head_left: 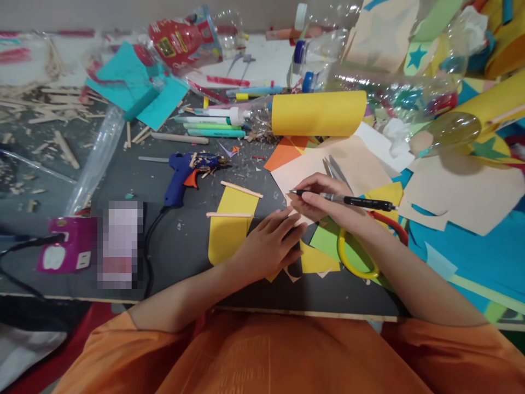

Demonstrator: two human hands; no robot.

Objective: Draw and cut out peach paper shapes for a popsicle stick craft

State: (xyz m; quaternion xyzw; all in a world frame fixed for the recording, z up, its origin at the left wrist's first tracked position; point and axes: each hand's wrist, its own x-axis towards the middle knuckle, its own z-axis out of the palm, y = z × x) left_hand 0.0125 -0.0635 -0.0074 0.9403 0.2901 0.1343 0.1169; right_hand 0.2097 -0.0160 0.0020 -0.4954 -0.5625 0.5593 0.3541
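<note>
My right hand [318, 200] grips a black pen [361, 203], its tip pointing left over a sheet of peach paper [283, 178]. Flat against the lower edge of that sheet lies my left hand [273, 241], fingers stretched out. Beside it is a yellow paper piece [229, 230] with two thin wooden sticks [241, 189] across it. Under my right forearm are scissors with a yellow and red handle [341, 251]; their blades show past my hand. Green paper [324, 236] lies partly below the scissors.
A blue glue gun [180, 172] with a cord lies left of the yellow piece. Yellow-wrapped plastic bottle [320, 113], markers [215, 133], wood scraps [61, 148] and blue card [123, 76] crowd the back. A purple box [68, 244] stands near the front left edge.
</note>
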